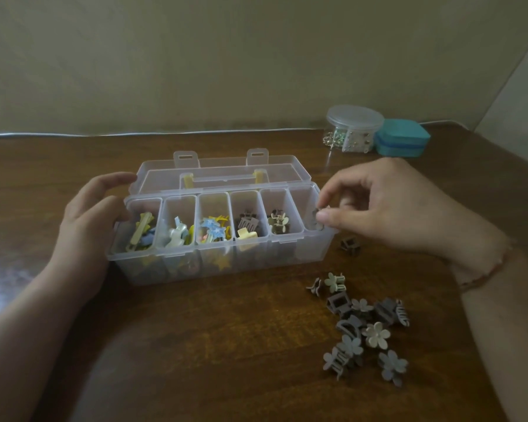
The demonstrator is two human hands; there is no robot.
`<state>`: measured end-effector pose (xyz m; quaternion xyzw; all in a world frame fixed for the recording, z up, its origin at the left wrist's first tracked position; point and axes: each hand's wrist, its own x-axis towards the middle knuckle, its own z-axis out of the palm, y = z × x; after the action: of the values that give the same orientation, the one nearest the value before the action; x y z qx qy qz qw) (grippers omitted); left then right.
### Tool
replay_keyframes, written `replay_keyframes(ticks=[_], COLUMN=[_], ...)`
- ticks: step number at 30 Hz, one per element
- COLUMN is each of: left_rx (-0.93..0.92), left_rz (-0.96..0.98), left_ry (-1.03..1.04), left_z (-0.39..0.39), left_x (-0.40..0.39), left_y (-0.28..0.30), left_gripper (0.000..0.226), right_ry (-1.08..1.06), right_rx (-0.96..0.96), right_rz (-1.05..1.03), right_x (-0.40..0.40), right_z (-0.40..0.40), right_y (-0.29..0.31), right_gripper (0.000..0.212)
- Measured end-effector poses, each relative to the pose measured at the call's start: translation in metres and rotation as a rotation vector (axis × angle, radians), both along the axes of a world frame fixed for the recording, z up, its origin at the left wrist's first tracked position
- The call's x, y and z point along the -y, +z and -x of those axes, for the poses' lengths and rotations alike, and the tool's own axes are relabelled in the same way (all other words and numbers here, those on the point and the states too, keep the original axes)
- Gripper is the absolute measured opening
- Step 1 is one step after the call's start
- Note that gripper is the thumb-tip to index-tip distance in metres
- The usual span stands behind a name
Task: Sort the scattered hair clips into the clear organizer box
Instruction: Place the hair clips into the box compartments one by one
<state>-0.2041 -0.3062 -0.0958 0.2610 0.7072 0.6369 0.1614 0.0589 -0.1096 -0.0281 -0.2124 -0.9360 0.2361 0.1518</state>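
The clear organizer box [171, 271] stands open on the wooden table, its lid [220, 166] folded back. Several of its compartments hold coloured clips; the rightmost one looks nearly bare. My right hand [403, 205] pinches a small grey clip [317, 215] between thumb and fingertips, just above that rightmost compartment. My left hand [89, 220] rests against the box's left end, fingers relaxed. A pile of grey and cream flower and square clips [363, 327] lies on the table in front of the box's right side. One dark clip [350, 245] lies alone beside the box.
At the back right stand a round clear jar of beads [352, 129] and a teal case [401, 138]. A white cable [73, 134] runs along the table's far edge by the wall. Bare wood lies in front of the box.
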Motion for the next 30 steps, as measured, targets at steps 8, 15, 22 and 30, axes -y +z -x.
replay_keyframes(ticks=[8,15,22,30], left_rx=[-0.009,-0.035,-0.013,-0.154], left_rz=[-0.008,0.002,-0.018,0.023], left_ry=[0.006,0.008,0.005,-0.032], left_z=[0.003,0.008,-0.004,-0.004], left_x=[0.0,0.002,-0.001,-0.001], left_y=[-0.002,-0.005,0.002,-0.004], left_gripper=[0.053,0.046,0.051,0.032], right_ry=[-0.061,0.011,-0.165,0.032], right_rx=[0.112,0.607,-0.208,-0.017], right_rz=[-0.061,-0.044,-0.138,-0.159], right_x=[-0.023,-0.019,-0.015,0.004], right_z=[-0.015,0.002,-0.007,0.007], right_y=[0.008,-0.012,0.002,-0.007], right_gripper=[0.027,0.029,0.015,0.017])
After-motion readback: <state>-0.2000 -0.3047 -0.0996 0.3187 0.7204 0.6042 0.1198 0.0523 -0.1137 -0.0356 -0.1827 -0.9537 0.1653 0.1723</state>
